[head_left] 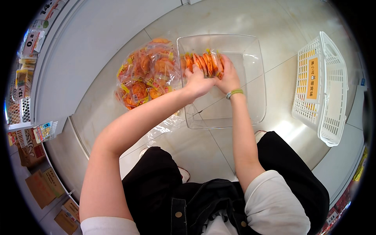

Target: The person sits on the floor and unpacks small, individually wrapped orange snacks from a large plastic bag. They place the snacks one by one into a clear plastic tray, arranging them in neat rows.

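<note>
A clear plastic bin stands on the floor in front of me. At its far left, a row of orange snack packets stands on edge inside. My left hand reaches over the bin's left wall, its fingers curled on the near side of the row. Against the right end of the row, my right hand presses with curled fingers and holds the packets together. Both hands nearly touch at the thumbs. To the left of the bin lies a large clear bag with many more orange packets in it.
A white slotted basket with an orange label stands on the floor at right. Stocked shelves and a pale shelf base line the left. Cardboard boxes sit at lower left. My knees are either side of the near floor.
</note>
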### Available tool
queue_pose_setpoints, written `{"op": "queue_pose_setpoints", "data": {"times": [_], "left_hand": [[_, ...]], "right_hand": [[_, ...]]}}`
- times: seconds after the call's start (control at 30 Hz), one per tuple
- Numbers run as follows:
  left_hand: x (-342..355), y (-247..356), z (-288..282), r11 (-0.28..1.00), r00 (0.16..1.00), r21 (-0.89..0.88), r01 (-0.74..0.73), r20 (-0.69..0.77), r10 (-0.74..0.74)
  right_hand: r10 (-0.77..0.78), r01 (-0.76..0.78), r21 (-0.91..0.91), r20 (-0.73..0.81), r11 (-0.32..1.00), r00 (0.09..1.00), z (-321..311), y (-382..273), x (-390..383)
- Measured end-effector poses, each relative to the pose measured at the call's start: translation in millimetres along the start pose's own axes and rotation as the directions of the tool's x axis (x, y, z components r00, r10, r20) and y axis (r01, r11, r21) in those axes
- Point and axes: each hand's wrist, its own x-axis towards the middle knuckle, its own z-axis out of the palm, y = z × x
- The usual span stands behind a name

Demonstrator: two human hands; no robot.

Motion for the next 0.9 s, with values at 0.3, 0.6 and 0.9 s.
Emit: {"op": "queue_pose_setpoints", "data": {"times": [0.3, 0.6, 0.9], "left_hand": [[-11.4, -11.4, 4.7, 0.889, 0.930, 0.315, -0.331, -0.052, 0.364], [-14.7, -10.5, -18.6, 0.773, 0.827, 0.357, -0.525, -0.001, 0.562], [-13.7, -0.1, -64.1, 0.659, 0.669, 0.391, -0.643, -0.133, 0.731]], "right_hand": [[0.344, -0.338, -0.068, 0.108, 0.939, 0.933, -11.3, -20.5, 11.1], [0.133, -0.209, 0.269, 0.275, 0.940, 0.952, -11.1, 29.8, 14.3], [0.127, -0.168, 0.267, 0.164, 0.949, 0.978, -5.9, 17.3, 10.7]]}}
